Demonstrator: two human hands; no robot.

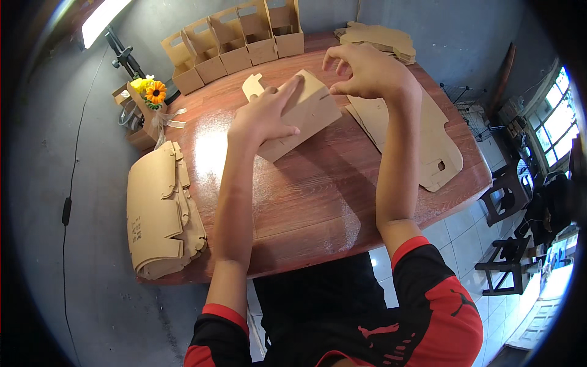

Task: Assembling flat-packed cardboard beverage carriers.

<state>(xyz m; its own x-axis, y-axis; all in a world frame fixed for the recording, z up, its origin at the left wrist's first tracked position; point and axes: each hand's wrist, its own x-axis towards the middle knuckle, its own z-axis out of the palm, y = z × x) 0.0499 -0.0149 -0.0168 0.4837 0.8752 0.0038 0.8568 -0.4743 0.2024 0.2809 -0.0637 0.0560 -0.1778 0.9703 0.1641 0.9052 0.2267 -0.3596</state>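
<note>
A partly folded brown cardboard box (313, 119) sits tilted at the middle of the table, with a notched flap sticking out at its far left. My left hand (260, 119) grips it, fingers stretched along its upper face and thumb against its near side. Just off the box's right end, my right hand (373, 72) hovers with bent fingers apart and nothing visible in them. Beneath my right forearm lie flat cardboard blanks (437, 144), partly hidden by the arm.
Folded cardboard carriers (235, 46) stand in a row along the back wall. More flat cardboard pieces (382, 40) are piled at the far right. A bent stack of blanks (156, 214) lies at the left edge, near artificial flowers (155, 92) and a lamp (101, 21).
</note>
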